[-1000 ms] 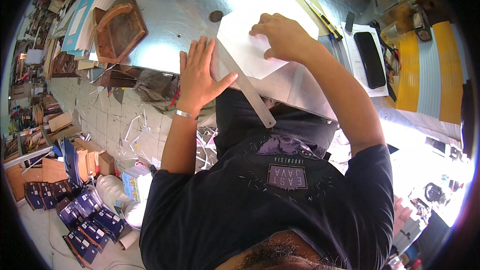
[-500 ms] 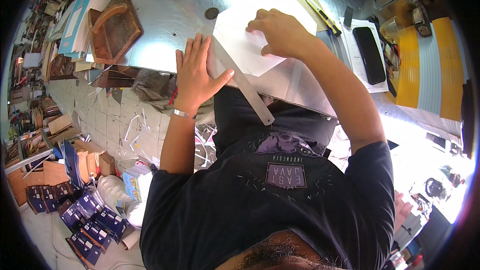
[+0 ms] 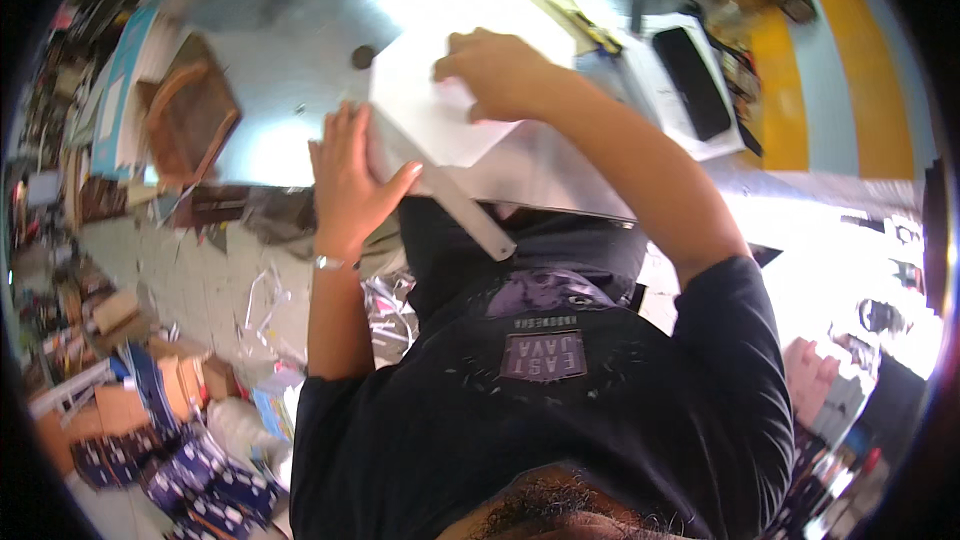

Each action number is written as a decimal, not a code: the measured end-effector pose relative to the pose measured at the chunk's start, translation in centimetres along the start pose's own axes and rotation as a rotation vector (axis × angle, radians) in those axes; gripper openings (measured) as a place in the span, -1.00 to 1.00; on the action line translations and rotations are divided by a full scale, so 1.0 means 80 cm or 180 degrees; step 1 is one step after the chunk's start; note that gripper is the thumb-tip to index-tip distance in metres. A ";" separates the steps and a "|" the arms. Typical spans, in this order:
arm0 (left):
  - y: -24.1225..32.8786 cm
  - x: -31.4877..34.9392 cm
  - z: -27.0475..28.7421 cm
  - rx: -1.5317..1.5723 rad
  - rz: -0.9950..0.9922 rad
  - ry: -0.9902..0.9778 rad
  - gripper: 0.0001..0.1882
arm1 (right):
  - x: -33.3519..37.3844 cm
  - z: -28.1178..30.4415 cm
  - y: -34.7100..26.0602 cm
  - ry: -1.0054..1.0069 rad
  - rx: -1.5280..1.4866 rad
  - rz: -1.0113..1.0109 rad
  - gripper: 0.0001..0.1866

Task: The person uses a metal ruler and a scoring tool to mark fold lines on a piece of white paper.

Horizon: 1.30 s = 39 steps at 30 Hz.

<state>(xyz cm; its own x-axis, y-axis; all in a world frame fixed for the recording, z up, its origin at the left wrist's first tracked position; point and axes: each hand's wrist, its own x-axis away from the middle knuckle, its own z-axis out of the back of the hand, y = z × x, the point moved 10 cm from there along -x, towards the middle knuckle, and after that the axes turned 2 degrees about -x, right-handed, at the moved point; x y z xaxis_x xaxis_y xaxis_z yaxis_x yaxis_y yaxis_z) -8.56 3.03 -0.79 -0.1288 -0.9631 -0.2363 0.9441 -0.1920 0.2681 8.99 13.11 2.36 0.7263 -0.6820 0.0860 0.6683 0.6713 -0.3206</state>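
A white sheet of paper (image 3: 435, 135) with cut-off corners lies on the metal tabletop. A long steel ruler (image 3: 462, 208) slants along its left edge, its near end sticking out past the table's front edge. My left hand (image 3: 352, 185) rests flat at the ruler's left side, fingers stretched and thumb spread towards it. Over the sheet, my right hand (image 3: 500, 78) bends its fingers down onto the paper, the thumb apart from them and nothing visible between. Farther right lies a yellow cutter knife (image 3: 590, 25), slightly blurred.
A brown wooden holder (image 3: 195, 120) stands at the left, beside a stack of light-blue-edged boards (image 3: 115, 110). On the right, a black phone (image 3: 692, 83) lies on printed papers (image 3: 655, 90), near yellow and grey strips (image 3: 865, 70). Paper scraps (image 3: 265, 295) litter the floor.
The whole view has shifted, so the table things appear farther left and the picture is blurrier. Both hands keep nearly the same places on the ruler and sheet.
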 end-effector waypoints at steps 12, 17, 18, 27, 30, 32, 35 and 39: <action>-0.020 0.001 0.001 -0.0103 0.0067 -0.0402 -0.02 | -0.046 -0.031 -0.009 -0.0063 0.0379 0.0168 -0.62; -0.001 -0.019 0.003 -0.0026 -0.0147 -0.0507 -0.04 | -0.019 -0.017 -0.001 -0.0266 0.0306 -0.0036 -0.48; -0.001 -0.021 0.003 -0.0017 -0.0130 -0.0568 -0.05 | -0.016 -0.017 0.000 -0.0272 0.0300 -0.0062 -0.47; -0.021 -0.034 0.010 -0.0519 0.0301 -0.1108 -0.11 | -0.034 -0.022 -0.003 -0.0128 0.0444 0.0075 -0.52; -0.017 -0.027 0.027 -0.0470 -0.0111 -0.0616 -0.24 | -0.062 -0.055 -0.010 0.0050 0.0172 0.0317 -0.59; 0.019 -0.050 0.028 0.0103 -0.0113 -0.0853 -0.30 | -0.045 -0.071 0.015 0.0543 0.0122 0.0420 -0.50; 0.019 -0.061 0.020 0.0030 -0.0008 -0.1047 -0.28 | -0.002 -0.015 0.013 0.0163 -0.0019 0.0022 -0.36; 0.011 -0.062 0.023 -0.0816 0.0224 -0.1092 -0.26 | 0.000 0.004 0.001 -0.0033 0.0060 -0.0134 -0.34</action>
<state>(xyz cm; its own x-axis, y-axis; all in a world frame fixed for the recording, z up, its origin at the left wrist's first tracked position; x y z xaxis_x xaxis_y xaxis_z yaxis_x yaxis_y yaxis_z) -7.61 7.31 2.37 -0.1141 -0.9874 0.1099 0.9934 -0.1124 0.0215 9.05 13.27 2.66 0.6991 -0.7066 0.1090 0.7011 0.6476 -0.2986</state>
